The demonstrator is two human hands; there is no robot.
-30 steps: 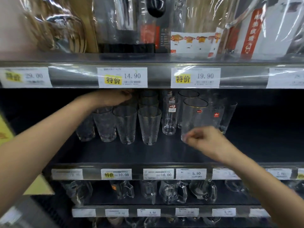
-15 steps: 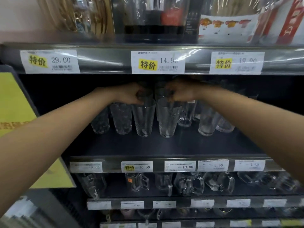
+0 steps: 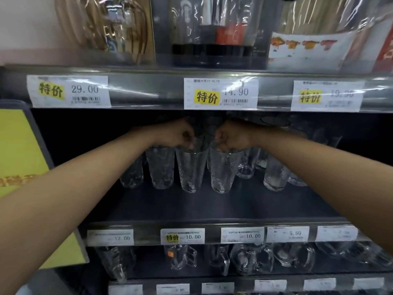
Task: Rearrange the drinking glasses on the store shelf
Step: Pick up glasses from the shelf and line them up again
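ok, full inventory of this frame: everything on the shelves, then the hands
textured glasses: four in front, clear, middle shelf, upright; more behind, count unclear
plain glasses: several, clear, middle shelf, right of the textured ones
upper price tags: three, white with yellow stickers, upper shelf edge
lower price tags: five, white, one with a yellow sticker, middle shelf edge
handled mugs: several, clear, shelf below
wrapped goods: three packs, amber, dark, white-red, top shelf
yellow sign: one, yellow, left edge
left hand: one, fingers curled on a textured glass rim
right hand: one, fingers curled on the neighbouring rim
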